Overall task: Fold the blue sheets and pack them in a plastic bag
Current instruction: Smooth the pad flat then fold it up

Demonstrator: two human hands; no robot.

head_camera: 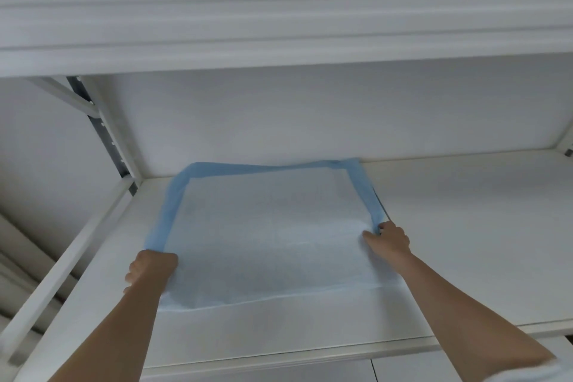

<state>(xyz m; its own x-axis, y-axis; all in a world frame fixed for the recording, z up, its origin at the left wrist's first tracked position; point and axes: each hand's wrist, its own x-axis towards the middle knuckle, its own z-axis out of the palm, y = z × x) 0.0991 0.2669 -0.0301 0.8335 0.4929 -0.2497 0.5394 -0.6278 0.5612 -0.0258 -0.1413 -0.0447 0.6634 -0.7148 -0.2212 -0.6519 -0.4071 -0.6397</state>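
A blue-bordered sheet (266, 226) with a pale quilted middle lies spread on the white shelf (465, 242), its far edge against the back wall. My left hand (152, 270) grips the sheet's left border near the front corner, fingers curled under it. At the right border, my right hand (389, 237) pinches the blue strip between thumb and fingers. The sheet's near edge lies flat on the shelf between my forearms. No plastic bag is in view.
A second white shelf (279, 25) hangs overhead. A metal upright with holes (102, 133) and a diagonal brace stand at the back left. The shelf's left rail (71, 254) runs toward me. A white back wall (310, 121) closes the bay.
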